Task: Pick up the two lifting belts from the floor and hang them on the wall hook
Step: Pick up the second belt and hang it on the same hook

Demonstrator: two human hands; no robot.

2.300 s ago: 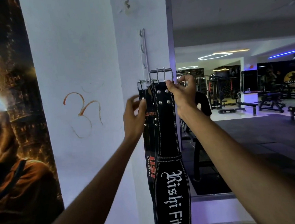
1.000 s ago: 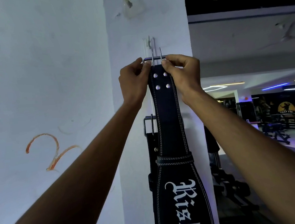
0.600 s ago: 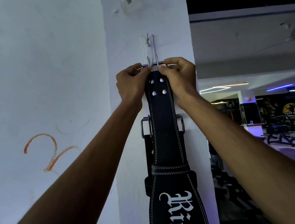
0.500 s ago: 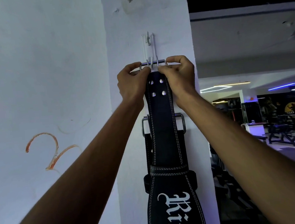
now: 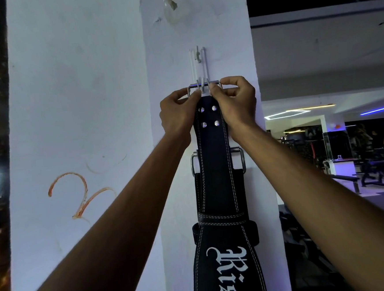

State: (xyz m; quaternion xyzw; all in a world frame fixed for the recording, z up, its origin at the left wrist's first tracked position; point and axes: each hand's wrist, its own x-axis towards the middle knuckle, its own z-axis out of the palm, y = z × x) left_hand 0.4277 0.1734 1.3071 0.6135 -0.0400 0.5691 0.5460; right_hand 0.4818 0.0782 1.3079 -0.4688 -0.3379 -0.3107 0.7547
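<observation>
Buckle (image 5: pixel 204 85) of front belt (image 5: pixel 215 166) held level at the lower wall hook (image 5: pixel 202 84), likely to seat its frame over the prong. Left hand (image 5: pixel 178 114) and right hand (image 5: pixel 236 105) pinch the buckle's ends, fingers curled. Second belt (image 5: pixel 241 182) hangs behind, lower on the pillar (image 5: pixel 178 192).

Two belts hang against the pillar: the front belt (image 5: pixel 215 166), black with white stitching, and a rear belt (image 5: pixel 240 183) mostly hidden behind it. Two buckles show, the top buckle (image 5: pixel 204 85) and a lower buckle (image 5: pixel 240 158). Four rivets (image 5: pixel 209 116) sit on the front belt. Two hands are up at the top: left hand (image 5: pixel 178 116), right hand (image 5: pixel 237 106). One hook rack (image 5: pixel 199 62) is fixed to the pillar.
</observation>
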